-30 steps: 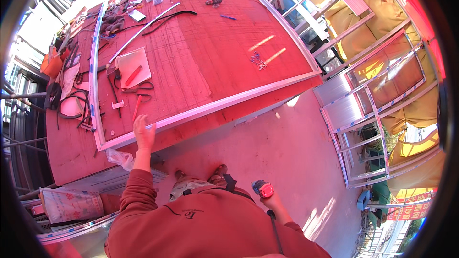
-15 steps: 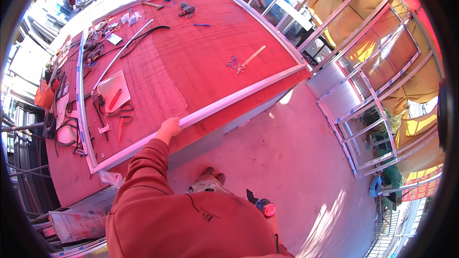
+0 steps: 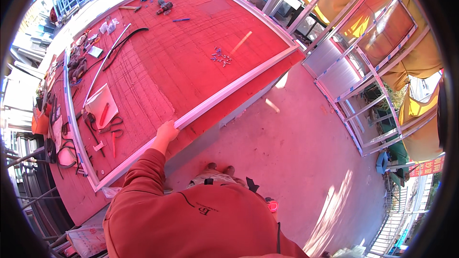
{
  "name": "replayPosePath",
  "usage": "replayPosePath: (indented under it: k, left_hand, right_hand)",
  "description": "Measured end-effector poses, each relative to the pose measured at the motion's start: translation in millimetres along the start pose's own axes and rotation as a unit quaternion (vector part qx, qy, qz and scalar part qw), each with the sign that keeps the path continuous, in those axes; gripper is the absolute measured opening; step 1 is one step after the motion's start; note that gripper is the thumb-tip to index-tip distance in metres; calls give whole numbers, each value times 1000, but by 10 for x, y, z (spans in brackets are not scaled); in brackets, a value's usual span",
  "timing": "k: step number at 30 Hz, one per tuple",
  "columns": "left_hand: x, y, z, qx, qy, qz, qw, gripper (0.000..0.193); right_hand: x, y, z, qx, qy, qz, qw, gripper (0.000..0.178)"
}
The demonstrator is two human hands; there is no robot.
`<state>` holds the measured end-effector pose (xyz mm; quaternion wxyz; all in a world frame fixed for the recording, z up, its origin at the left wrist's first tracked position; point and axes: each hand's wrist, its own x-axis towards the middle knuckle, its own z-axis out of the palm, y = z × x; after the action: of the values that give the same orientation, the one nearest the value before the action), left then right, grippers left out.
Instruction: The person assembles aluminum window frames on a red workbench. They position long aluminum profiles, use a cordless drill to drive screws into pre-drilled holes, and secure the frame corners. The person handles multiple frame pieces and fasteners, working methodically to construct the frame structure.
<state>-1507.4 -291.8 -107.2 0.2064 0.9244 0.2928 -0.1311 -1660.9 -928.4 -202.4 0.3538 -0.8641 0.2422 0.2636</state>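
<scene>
A large rectangular metal frame (image 3: 229, 90) lies on the red-topped table, its near rail running along the table's front edge. My left hand (image 3: 166, 132) is closed around that near rail, left of its middle. My right arm hangs by my side, and its hand is out of sight. A small red device (image 3: 272, 205) shows at that side, partly hidden by my red sweatshirt. Inside the frame, near my left hand, lie a pair of scissors (image 3: 114, 126), a red marker (image 3: 104, 113) and a sheet of paper (image 3: 106, 100).
A small pile of screws (image 3: 220, 58), a cordless drill (image 3: 164, 7), a blue pen (image 3: 181, 19) and a hammer (image 3: 130, 7) lie on the table (image 3: 191, 81). Gloves and tools clutter its left side. Metal window frames (image 3: 370, 95) stand at the right.
The table and frame have shifted left and slightly up in view as my head turned. My left hand keeps its hold on the rail. My right forearm has dropped mostly out of sight.
</scene>
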Motion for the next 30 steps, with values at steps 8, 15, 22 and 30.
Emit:
replayPosePath:
  k: [8, 15, 22, 30]
  left_hand:
    - [235, 443, 120, 17, 36, -13, 999, 48]
    - [874, 1611, 312, -47, 106, 29, 993, 61]
    - [2090, 2323, 454, -199, 55, -71, 976, 46]
    - [3421, 3125, 600, -191, 234, -111, 947, 28]
  right_hand:
    - [1006, 501, -68, 44, 21, -17, 999, 25]
    - [2171, 61, -897, 112, 4, 20, 993, 25]
    - [2793, -1194, -1890, 153, -27, 159, 975, 26]
    - [3921, -1406, -1926, 107, 16, 53, 993, 21]
